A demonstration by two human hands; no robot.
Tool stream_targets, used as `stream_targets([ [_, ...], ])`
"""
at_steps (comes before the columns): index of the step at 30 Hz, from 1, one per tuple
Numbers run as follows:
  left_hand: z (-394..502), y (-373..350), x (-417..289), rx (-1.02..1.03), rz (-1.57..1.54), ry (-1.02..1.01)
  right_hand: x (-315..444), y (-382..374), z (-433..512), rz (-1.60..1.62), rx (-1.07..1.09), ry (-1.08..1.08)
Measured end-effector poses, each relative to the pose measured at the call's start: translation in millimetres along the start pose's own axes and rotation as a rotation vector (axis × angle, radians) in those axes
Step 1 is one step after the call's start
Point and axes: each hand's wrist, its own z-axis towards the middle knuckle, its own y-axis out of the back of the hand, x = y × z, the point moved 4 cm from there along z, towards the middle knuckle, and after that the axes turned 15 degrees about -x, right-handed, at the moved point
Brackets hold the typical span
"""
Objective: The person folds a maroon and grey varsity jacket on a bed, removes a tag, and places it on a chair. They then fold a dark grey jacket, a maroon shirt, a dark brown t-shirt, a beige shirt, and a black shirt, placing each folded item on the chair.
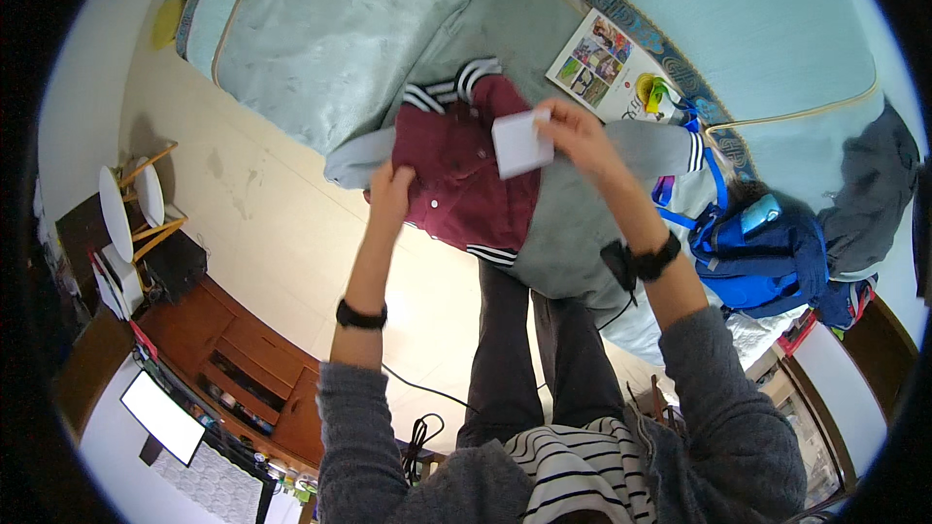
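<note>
A maroon varsity jacket [466,182] with grey sleeves and black-and-white striped ribbing lies spread over the edge of a grey-green sofa seat. My left hand [391,193] pinches the jacket at its left side, below one grey sleeve [362,155]. Above the jacket's right part, my right hand [575,132] holds a white square object [522,144] between thumb and fingers. It is slightly blurred, and I cannot tell whether it is a card, a pad or a folded cloth. The other grey sleeve [648,149] stretches out behind my right wrist.
A printed calendar or booklet [608,62] with photos lies on the sofa cover [349,22]. To the right are a blue backpack [764,255] and a dark garment [874,189]. White stools [116,211] stand at left near a wooden cabinet [240,349]. A black cable [429,387] trails across the floor.
</note>
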Motion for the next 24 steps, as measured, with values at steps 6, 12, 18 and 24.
stream_targets([
  [6, -205, 9, -63, 0.24, -0.104, -0.003, 38, -100, -189, 0.039, 0.494, -0.086],
  [12, -393, 71, -133, 0.099, -0.562, 0.323, 100, -146, -360, -0.189, 0.749, 0.03],
  [18, -543, 181, -172, -0.345, -0.389, -0.112, 109, -209, -485, -0.171, 0.766, 0.024],
  [24, -720, 280, -119, -0.8, -0.328, 0.001, 84, -298, -541, -0.305, 0.852, 0.122],
])
